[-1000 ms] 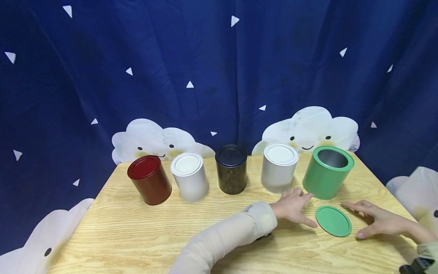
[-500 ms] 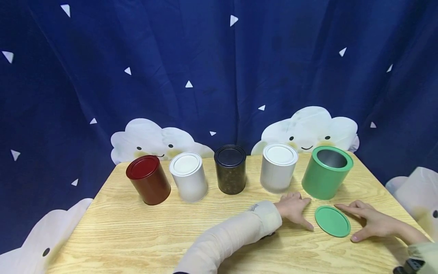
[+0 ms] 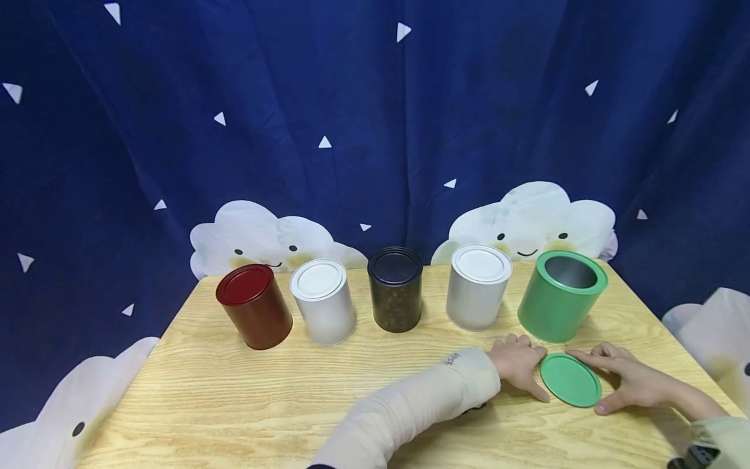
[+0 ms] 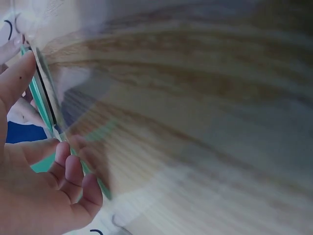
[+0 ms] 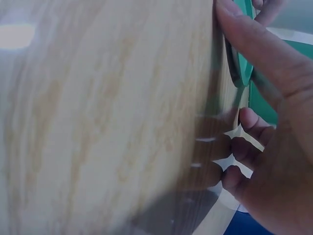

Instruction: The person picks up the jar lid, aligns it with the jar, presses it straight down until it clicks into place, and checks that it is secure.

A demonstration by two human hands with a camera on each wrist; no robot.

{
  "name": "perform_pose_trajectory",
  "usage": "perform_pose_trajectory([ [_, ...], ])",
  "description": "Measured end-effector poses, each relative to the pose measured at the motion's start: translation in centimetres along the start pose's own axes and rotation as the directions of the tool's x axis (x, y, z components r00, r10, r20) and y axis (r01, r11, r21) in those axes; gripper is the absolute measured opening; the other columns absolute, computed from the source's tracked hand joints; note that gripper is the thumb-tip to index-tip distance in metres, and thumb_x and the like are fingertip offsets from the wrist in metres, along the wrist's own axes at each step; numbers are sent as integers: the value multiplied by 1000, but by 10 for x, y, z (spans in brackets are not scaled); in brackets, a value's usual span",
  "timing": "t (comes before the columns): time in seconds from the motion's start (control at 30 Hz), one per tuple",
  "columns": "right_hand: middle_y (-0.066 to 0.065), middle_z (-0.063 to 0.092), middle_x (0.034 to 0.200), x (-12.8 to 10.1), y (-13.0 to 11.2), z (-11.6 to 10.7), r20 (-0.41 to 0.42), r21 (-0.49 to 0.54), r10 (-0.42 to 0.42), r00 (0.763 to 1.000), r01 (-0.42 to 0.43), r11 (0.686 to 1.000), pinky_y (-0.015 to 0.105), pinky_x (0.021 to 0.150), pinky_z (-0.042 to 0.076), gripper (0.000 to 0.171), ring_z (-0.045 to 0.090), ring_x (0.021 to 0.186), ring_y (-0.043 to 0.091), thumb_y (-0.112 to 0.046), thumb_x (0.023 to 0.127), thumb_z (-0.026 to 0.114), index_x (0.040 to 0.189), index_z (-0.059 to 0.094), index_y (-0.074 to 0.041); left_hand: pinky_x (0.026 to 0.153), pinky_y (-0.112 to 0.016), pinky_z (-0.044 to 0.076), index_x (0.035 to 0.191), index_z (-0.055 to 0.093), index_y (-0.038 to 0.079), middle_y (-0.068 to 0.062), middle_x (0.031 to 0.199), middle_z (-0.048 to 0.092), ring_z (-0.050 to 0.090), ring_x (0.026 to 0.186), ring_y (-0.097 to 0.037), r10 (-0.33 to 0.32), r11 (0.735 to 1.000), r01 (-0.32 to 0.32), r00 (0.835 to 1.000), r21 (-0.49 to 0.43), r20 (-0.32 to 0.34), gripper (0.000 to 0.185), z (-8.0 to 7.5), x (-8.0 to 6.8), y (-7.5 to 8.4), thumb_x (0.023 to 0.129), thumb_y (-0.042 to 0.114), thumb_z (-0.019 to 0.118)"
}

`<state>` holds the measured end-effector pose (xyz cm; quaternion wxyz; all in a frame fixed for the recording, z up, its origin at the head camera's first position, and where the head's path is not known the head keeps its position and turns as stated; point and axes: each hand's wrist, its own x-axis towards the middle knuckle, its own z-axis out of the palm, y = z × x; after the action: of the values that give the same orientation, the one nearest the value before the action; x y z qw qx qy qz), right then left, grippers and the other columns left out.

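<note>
A round green lid [image 3: 571, 380] lies flat on the wooden table [image 3: 281, 404], in front of the matching green can [image 3: 547, 306], whose top is uncovered with a grey inside showing. My right hand [image 3: 638, 383] pinches the lid's right side, index finger at the far rim and thumb at the near rim. At the lid's left side is my left hand [image 3: 518, 363], fingers spread, index tip close to the rim and thumb slightly off it. In the left wrist view the lid [image 4: 41, 93] appears edge-on beside the thumb; the right wrist view shows it [image 5: 243, 63] behind the right thumb.
Left of the green can stand lidded cans in a row: a white one [image 3: 477, 296], a black one [image 3: 396, 299], another white one [image 3: 325, 312] and a dark red one [image 3: 258, 316]. A dark blue curtain [image 3: 351, 98] with clouds hangs behind.
My left hand has slid right toward the lid, and my right hand has come left onto its rim. Lid and cans stay in place.
</note>
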<state>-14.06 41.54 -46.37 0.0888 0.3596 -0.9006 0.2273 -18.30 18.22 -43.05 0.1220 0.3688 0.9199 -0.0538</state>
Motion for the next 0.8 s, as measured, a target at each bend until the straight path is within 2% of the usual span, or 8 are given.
perform_pose_trajectory([
  [0.2, -12, 38, 89, 1, 1, 4, -23, -10, -24, 999, 24, 1000, 20, 64, 23, 88, 30, 80, 1, -33, 48, 85, 128, 53, -15, 73, -25, 32, 134, 34, 44, 19, 115, 40, 36, 96, -3, -41, 999, 42, 999, -6, 7, 76, 1, 2, 5, 68, 67, 62],
  [0.37, -12, 40, 91, 1, 0, 4, -28, -10, -27, 999, 27, 1000, 21, 63, 25, 85, 32, 81, 1, -31, 51, 86, 128, 53, -15, 75, -28, 35, 128, 42, 44, 18, 110, 43, 39, 96, -4, -65, 998, 65, 998, -4, -21, 68, 2, 5, 10, 67, 66, 64],
  [0.5, -11, 41, 91, 1, 1, 3, -35, -9, -29, 999, 29, 1000, 20, 63, 25, 85, 32, 82, 1, -30, 50, 86, 128, 54, -15, 75, -30, 37, 123, 45, 42, 18, 108, 45, 40, 96, -4, -72, 997, 73, 997, 19, -34, 64, 3, 8, 15, 67, 67, 63],
  [0.67, -10, 42, 92, 1, 1, 1, -37, -18, -37, 999, 37, 999, 20, 64, 25, 86, 34, 83, 1, -30, 50, 85, 128, 53, -15, 77, -30, 37, 126, 44, 42, 18, 109, 45, 40, 98, -4, -73, 996, 75, 996, 42, -45, 67, 4, 9, 16, 67, 68, 62],
  [0.8, -10, 42, 93, 0, 1, 0, -31, -12, -38, 999, 38, 999, 20, 65, 26, 86, 34, 85, 1, -29, 50, 85, 129, 53, -14, 78, -29, 38, 129, 42, 43, 17, 111, 45, 40, 99, -4, -61, 998, 62, 997, 26, -38, 70, 5, 11, 14, 67, 69, 61],
])
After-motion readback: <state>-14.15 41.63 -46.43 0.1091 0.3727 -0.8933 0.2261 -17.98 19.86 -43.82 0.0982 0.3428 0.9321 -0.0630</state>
